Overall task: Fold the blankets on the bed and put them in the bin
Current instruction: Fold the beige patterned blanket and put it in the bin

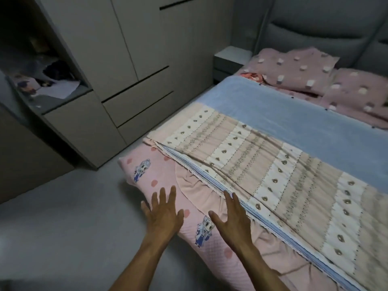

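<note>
A patterned beige and white striped blanket (262, 164) lies spread across the bed, with a light blue blanket (294, 118) flat behind it. A pink sheet with cartoon prints (159, 173) covers the bed's near corner. My left hand (162, 213) hovers open over that pink corner, fingers spread. My right hand (231, 219) is open too, its fingertips at the lace-trimmed edge of the striped blanket. Neither hand holds anything. No bin is in view.
Two pink dotted pillows (298, 68) lie at the grey padded headboard (327, 32). A small nightstand (231, 59) stands beside the bed. A grey wardrobe with drawers (138, 80) lines the left wall, with an open shelf of clutter (48, 80). Grey floor (63, 217) lies between.
</note>
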`<action>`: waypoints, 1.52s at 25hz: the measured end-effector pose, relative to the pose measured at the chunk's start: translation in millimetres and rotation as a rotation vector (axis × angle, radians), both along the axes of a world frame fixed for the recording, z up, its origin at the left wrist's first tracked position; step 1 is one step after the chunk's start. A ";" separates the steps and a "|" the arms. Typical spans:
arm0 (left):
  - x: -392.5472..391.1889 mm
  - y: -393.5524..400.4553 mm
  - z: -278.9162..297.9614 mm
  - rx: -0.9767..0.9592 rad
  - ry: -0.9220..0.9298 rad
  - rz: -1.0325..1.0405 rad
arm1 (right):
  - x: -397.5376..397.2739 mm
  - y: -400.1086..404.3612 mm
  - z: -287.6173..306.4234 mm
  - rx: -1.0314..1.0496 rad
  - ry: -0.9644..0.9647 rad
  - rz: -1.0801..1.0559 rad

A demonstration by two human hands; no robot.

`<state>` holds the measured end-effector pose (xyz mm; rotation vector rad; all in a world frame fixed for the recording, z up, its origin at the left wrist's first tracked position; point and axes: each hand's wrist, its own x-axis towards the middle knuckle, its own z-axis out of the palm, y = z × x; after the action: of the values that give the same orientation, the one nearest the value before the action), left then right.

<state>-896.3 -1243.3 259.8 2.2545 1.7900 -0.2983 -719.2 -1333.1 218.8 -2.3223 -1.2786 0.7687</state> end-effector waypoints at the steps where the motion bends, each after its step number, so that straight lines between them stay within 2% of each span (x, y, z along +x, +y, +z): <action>1: 3.5 22.6 -8.5 -0.010 0.018 -0.052 | 0.0 12.6 -8.9 -0.002 0.018 -0.046; 7: 49.3 165.5 -92.0 -0.053 0.048 -0.252 | 27.2 112.6 -98.7 -0.087 0.084 -0.248; 11: 74.5 253.4 -187.3 0.065 0.010 -0.423 | 45.7 187.0 -178.8 -0.089 0.062 -0.338; 17: 125.7 329.1 -328.4 0.048 0.042 -0.670 | 63.1 260.4 -299.6 -0.131 -0.233 -0.335; 20: 130.2 362.0 -377.1 0.147 -0.031 -0.779 | 61.9 274.5 -335.4 -0.229 -0.416 -0.337; 24: 129.6 400.1 -389.1 0.180 -0.151 -0.879 | 65.6 284.0 -347.8 -0.217 -0.573 -0.341; 29: 125.6 408.2 -381.9 0.164 -0.185 -1.053 | 53.7 269.6 -335.1 0.034 -0.526 -0.344; 32: 125.5 408.7 -376.8 0.197 -0.121 -1.164 | 42.6 262.0 -326.9 -0.039 -0.479 -0.300; 35: 131.1 414.6 -374.7 0.124 -0.104 -1.187 | 52.2 276.2 -330.9 -0.167 -0.403 -0.285; 38: 132.6 428.2 -368.6 0.224 -0.105 -1.056 | 61.4 288.2 -331.5 -0.135 -0.420 -0.346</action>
<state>-763.7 -815.1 -108.8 3.1014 0.4461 -0.1427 -657.8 -1044.9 -112.7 -2.8143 -0.9489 0.2677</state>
